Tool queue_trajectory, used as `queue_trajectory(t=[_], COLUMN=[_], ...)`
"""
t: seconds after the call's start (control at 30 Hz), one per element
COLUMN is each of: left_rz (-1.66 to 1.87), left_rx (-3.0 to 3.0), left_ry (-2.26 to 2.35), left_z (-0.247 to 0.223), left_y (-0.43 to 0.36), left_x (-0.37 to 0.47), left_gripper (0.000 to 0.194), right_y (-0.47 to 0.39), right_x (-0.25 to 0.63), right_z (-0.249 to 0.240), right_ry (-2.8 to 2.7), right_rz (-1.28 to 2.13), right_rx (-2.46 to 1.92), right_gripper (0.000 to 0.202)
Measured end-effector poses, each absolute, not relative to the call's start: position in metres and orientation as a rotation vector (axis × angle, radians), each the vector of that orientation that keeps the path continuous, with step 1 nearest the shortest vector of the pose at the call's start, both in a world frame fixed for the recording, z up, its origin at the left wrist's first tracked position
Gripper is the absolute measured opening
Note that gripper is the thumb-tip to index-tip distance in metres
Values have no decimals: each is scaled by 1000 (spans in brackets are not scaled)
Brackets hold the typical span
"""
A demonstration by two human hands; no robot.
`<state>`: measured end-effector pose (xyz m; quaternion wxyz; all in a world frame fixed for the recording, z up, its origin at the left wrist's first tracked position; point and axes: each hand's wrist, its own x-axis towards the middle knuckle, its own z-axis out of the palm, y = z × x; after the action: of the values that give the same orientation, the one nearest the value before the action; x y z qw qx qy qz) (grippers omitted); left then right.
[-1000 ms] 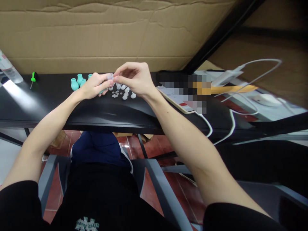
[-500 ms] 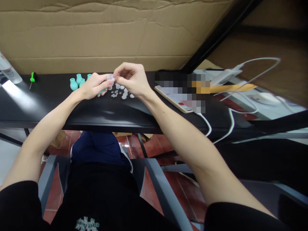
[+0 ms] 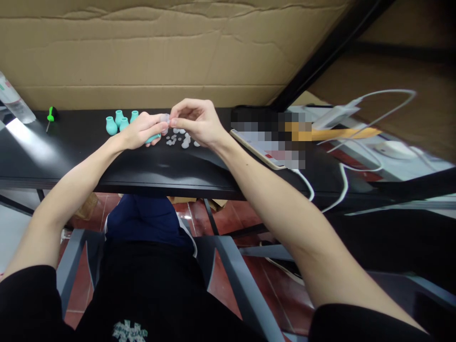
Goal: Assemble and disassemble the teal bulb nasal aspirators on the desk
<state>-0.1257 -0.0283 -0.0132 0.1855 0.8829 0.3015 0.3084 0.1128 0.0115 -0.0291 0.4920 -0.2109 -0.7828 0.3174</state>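
Note:
My left hand (image 3: 140, 130) is closed, with a small translucent plastic piece (image 3: 164, 118) at its thumb and fingertips. Under the same fingers part of a teal bulb-shaped piece (image 3: 153, 138) shows; the rest of it is hidden by the hand. From the other side my right hand (image 3: 199, 122) pinches at the translucent piece with thumb and index finger, and whatever lies between those fingertips is too small to make out. Several teal bulb-shaped pieces (image 3: 111, 126) with open necks stand left of my left hand. Small flat translucent discs (image 3: 171, 140) and larger whitish pieces (image 3: 185, 141) lie below the hands.
A green-handled screwdriver (image 3: 50, 114) and a clear bottle (image 3: 16, 102) are at the left of the black table (image 3: 142, 166). To the right lies a phone (image 3: 256, 151) with a white cable (image 3: 305, 183). Cardboard (image 3: 149, 57) rises behind the table.
The view has shifted slightly. My right fingertips stay close to the translucent piece, the thumb a little straighter. The left hand keeps its hold.

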Motion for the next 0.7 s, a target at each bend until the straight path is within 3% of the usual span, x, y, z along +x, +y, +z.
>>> queue_trajectory(t=[0.3,0.57,0.7], left_rz=[932,1158,1302], left_rx=[2495,2540,2577], left_ry=[870,977,1024], left_z=[-13,-14,-13], left_y=[-21,-13,-7], left_x=[-129,-134,-142], left_gripper=[88,83,83], right_y=[12,25,27], right_x=[116,128,138], right_z=[-25,-26,-22], right_ry=[-1970,-1806,-1933], right_rz=[604,409,302], right_rx=[-599,-624,-714], right_gripper=[44,55,40])
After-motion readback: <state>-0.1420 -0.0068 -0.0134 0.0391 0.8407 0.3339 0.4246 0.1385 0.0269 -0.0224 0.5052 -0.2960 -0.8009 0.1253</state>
